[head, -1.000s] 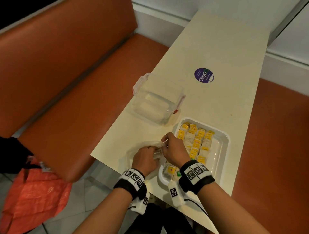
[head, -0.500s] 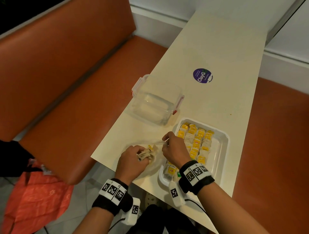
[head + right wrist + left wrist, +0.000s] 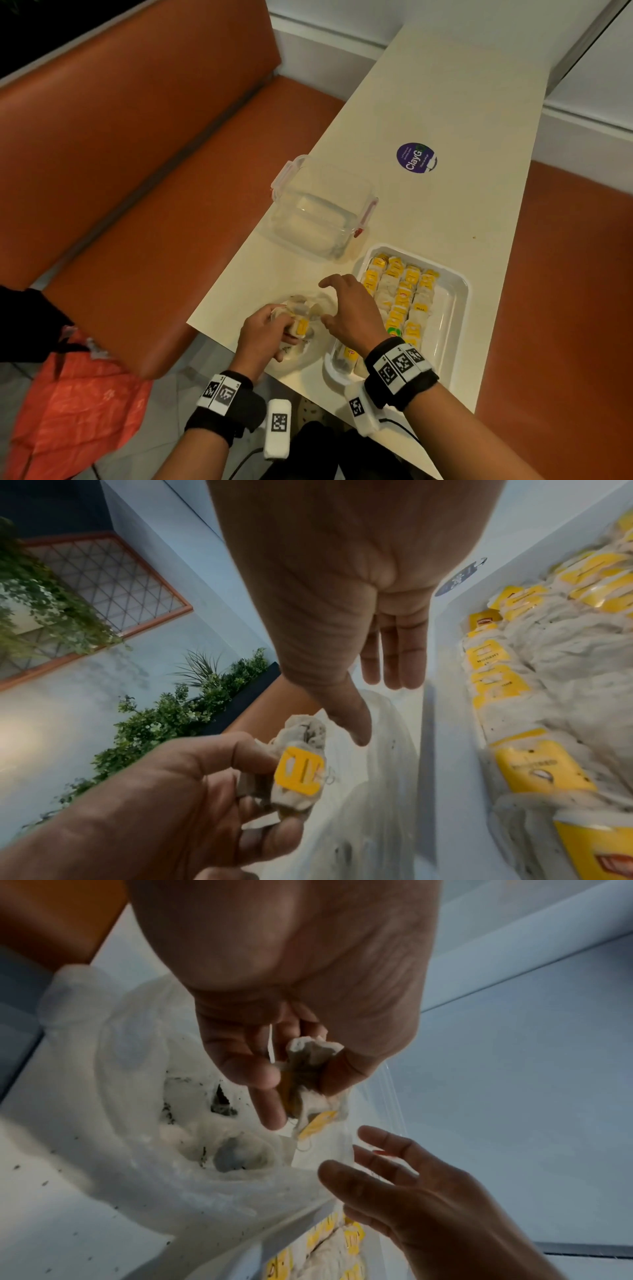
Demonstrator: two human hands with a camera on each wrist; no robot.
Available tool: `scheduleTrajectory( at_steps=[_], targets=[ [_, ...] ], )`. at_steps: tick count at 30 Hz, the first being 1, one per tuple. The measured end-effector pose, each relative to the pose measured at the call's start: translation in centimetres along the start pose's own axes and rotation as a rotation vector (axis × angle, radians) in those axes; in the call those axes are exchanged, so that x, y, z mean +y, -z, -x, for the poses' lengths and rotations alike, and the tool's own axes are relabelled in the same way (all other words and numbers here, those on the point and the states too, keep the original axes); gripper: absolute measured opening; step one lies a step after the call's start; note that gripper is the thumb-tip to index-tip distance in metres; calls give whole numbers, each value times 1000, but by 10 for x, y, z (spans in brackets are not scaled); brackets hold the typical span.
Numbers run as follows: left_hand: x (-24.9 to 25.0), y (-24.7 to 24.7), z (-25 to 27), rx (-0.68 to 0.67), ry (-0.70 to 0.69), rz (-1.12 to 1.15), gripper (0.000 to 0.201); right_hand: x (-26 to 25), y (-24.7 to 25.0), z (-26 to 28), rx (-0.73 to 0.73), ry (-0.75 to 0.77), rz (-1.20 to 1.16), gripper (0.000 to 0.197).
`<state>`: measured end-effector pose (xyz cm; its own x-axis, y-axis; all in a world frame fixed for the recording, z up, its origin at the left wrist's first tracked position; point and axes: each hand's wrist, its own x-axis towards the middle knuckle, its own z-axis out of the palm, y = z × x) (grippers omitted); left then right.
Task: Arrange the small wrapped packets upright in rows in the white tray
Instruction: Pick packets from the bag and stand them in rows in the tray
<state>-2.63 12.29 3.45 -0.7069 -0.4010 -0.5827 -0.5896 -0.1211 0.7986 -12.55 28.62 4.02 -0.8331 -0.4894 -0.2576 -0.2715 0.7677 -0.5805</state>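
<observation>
— At the near edge of the table, what do you record?

— My left hand holds one small wrapped packet, thumb and fingers curled round it, its yellow tag facing my right wrist camera. It is raised over a clear plastic bag lying on the table, just left of the white tray.

— And the right hand?

— Spread, fingers nearly straight, holding nothing. It hovers near the packet and the bag's mouth; I cannot tell whether the thumb touches the bag.

— The tray?

— Rows of yellow-tagged packets fill its left part, standing close together; its right side is bare. Dark specks lie inside the bag.

— Anything else?

— A clear lidded container sits beyond the bag. A round purple sticker is farther up the tabletop.
</observation>
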Motion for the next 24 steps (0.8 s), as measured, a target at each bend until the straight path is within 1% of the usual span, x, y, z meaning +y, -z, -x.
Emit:
scheduleTrajectory(
  at_steps=[2, 4, 5, 7, 9, 11, 13, 15, 17, 18, 20, 22, 24],
  targets=[
    [-3, 5, 0, -25, 23, 45, 17, -5, 6, 4, -13, 79, -60, 54],
    [-7, 10, 0, -61, 40, 98, 17, -11, 12, 9, -98, 141, -156, 53],
    [-9, 13, 0, -83, 42, 129, 17, -14, 14, 11, -160, 151, -203, 57],
    [-12, 17, 1, -138, 35, 202, 17, -17, 16, 13, -276, 133, -290, 69],
    [-11, 19, 2, -185, 45, 280, 17, -19, 19, 15, -388, 79, -402, 78],
    [-8, 20, 5, -211, 82, 345, 22, -21, 21, 16, -453, 38, -536, 80],
    [-5, 20, 7, -221, 113, 404, 24, -26, 22, 19, -439, 7, -686, 74],
    [-5, 19, 8, -222, 130, 460, 32, -28, 22, 20, -393, 10, -731, 67],
    [-5, 17, 7, -226, 172, 524, 44, -28, 23, 20, -396, 63, -693, 63],
    [-4, 16, 7, -228, 195, 559, 45, -28, 23, 20, -407, 96, -654, 62],
    [-4, 14, 6, -212, 236, 608, 38, -29, 26, 20, -389, 142, -553, 55],
    [-4, 12, 5, -202, 267, 633, 32, -32, 28, 21, -323, 153, -491, 40],
    [0, 6, 7, -232, 296, 682, 31, -33, 29, 21, -256, 146, -469, 25]
  ],
)
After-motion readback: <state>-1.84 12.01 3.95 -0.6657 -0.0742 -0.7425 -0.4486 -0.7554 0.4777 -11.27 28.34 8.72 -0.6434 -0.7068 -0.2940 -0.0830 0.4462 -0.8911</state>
